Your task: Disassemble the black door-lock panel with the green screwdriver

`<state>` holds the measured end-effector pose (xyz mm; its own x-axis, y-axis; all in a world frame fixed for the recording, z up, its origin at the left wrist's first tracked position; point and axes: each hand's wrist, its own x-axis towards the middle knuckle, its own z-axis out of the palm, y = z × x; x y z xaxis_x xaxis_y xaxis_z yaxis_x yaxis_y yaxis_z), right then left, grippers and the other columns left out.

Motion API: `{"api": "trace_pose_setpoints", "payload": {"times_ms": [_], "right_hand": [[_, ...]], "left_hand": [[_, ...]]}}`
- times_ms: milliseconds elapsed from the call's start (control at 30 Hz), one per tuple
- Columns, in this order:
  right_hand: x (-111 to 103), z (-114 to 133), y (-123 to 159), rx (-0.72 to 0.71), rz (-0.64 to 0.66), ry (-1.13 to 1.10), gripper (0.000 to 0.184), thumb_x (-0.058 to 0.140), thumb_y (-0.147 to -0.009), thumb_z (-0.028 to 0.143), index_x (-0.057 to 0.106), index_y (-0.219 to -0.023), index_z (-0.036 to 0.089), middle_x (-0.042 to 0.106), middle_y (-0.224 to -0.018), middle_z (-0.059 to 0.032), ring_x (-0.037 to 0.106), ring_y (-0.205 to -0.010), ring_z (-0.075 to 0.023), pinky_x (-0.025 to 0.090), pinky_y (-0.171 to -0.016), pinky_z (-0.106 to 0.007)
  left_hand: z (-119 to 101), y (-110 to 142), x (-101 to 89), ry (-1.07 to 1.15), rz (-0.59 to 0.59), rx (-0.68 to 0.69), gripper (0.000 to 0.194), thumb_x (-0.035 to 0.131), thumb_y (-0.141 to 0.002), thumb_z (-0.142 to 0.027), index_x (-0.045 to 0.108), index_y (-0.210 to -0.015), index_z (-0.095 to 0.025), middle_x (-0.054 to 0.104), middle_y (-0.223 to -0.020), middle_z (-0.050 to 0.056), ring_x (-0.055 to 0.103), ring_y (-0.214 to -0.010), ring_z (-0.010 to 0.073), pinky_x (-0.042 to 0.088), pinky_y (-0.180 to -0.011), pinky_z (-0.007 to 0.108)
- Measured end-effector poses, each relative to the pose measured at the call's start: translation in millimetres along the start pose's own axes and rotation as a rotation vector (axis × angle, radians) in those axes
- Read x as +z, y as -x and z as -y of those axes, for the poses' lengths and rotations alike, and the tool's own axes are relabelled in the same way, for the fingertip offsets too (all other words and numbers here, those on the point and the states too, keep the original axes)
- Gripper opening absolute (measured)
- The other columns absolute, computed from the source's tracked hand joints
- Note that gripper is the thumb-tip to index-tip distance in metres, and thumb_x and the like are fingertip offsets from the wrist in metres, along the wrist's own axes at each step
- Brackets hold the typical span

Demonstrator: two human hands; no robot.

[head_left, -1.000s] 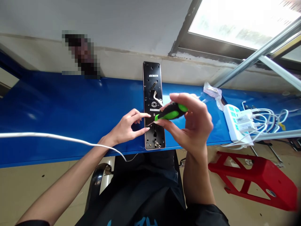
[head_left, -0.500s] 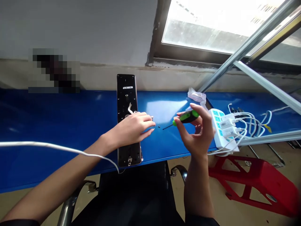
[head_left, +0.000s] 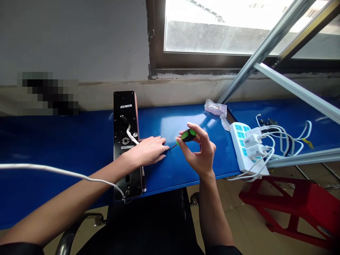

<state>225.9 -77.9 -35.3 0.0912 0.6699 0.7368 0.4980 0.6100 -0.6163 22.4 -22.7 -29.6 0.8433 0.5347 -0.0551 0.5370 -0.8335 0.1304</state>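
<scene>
My right hand [head_left: 200,150] holds a screwdriver [head_left: 187,136] with a green and black handle, its thin shaft slanting down to the left. The tip meets the blue tabletop beside the fingertips of my left hand [head_left: 152,150]. That hand lies palm down with fingers stretched out, thumb apart from the index finger. A small dark piece at the tip is mostly hidden. Under my left wrist lies a long black panel [head_left: 124,117], resembling a door lock housing, with a "CE 15" label and a white-wrapped cable [head_left: 130,134] coming out.
A white power strip [head_left: 240,141] with several plugged-in chargers stands at the right. Behind it lies a clear plastic packet [head_left: 215,107]. A white cord [head_left: 66,171] crosses above my left forearm. Metal frame bars [head_left: 297,86] rise at right; a red stool [head_left: 294,205] is below.
My right hand has brought the screwdriver tip left to my left fingertips, where a small dark piece lay in the open before. The view has shifted, showing more of the panel.
</scene>
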Motion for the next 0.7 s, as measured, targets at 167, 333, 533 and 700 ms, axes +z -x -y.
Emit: {"api": "trace_pose_setpoints", "payload": {"times_ms": [167, 333, 533, 700], "right_hand": [[-2.5, -3.0, 0.9, -0.005, -0.026, -0.007, 0.06, 0.077, -0.088, 0.014, 0.057, -0.142, 0.032, 0.078, -0.112, -0.001, 0.079, -0.093, -0.0177, 0.069, -0.08, -0.034], [-7.7, 3.7, -3.6, -0.018, -0.045, -0.009, 0.058, 0.077, -0.089, 0.017, 0.057, -0.141, 0.033, 0.077, -0.114, -0.0013, 0.08, -0.093, -0.0187, 0.07, -0.081, -0.036], [-8.1, 22.4, -18.1, -0.097, -0.078, -0.06, 0.062, 0.08, -0.085, 0.015, 0.058, -0.141, 0.032, 0.075, -0.114, -0.0021, 0.08, -0.09, -0.0211, 0.071, -0.078, -0.04], [-0.1, 38.9, -30.5, -0.153, -0.103, -0.125, 0.067, 0.084, -0.082, 0.015, 0.06, -0.141, 0.033, 0.076, -0.104, -0.0003, 0.08, -0.086, -0.0224, 0.072, -0.076, -0.041]], "left_hand": [[-2.1, 2.4, 2.6, -0.067, 0.008, 0.014, 0.022, 0.071, -0.094, -0.024, 0.074, -0.116, -0.019, 0.072, -0.111, 0.012, 0.07, -0.11, 0.0315, 0.056, -0.088, 0.04], [-6.4, 1.8, 1.9, -0.14, -0.017, 0.013, 0.021, 0.068, -0.098, -0.028, 0.074, -0.113, -0.015, 0.073, -0.109, 0.014, 0.07, -0.106, 0.0324, 0.054, -0.082, 0.04], [-14.9, 0.6, -12.4, -0.101, -0.088, -0.053, 0.024, 0.057, -0.104, -0.028, 0.076, -0.098, -0.015, 0.074, -0.096, 0.01, 0.07, -0.089, 0.0278, 0.051, -0.076, 0.04], [-10.5, 15.1, -23.0, -0.09, -0.16, -0.063, 0.029, 0.056, -0.105, -0.023, 0.075, -0.085, -0.015, 0.075, -0.087, 0.009, 0.07, -0.08, 0.0256, 0.051, -0.071, 0.04]]}}
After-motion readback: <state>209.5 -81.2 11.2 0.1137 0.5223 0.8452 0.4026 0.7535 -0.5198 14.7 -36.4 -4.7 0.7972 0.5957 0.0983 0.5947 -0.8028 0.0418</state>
